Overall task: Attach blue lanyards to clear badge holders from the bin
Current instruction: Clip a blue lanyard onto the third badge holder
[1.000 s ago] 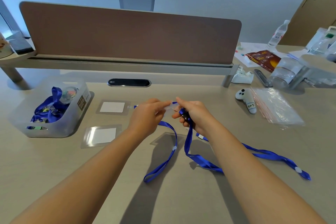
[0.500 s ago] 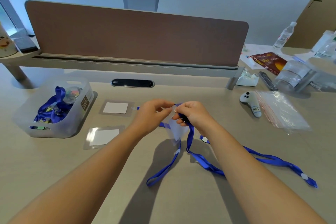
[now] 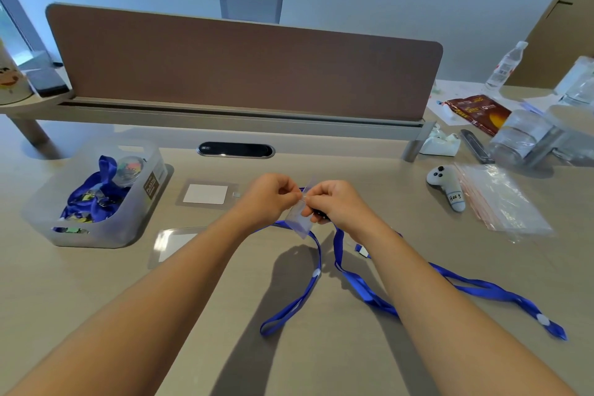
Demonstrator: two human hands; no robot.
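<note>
Both hands meet above the middle of the table (image 3: 96,299), raised a little off its surface and well short of the far edge. The left hand (image 3: 268,199) has its fingers curled, pinching the top edge of a clear badge holder (image 3: 299,219), which hangs down and slightly toward the near edge from that pinch, so its long axis runs roughly from the fingertips downward. The right hand (image 3: 337,202) is curled as well, gripping the dark clip end of a blue lanyard (image 3: 360,289) just beside the holder's top edge; whether the clip has entered the slot is hidden between the fingers. The relation that matters, as I judge it, is this small gap: the clip lies to the right of the holder's top edge and must travel leftward into it, with the right hand driving and the left only steadying. The lanyard's strap trails from the right hand down onto the table and off toward the near right corner, while a second loop of it lies below the left hand. Two more badge holders (image 3: 205,193) lie flat left of the hands, and the bin (image 3: 96,235) sits near the left edge, holding more blue straps.
</note>
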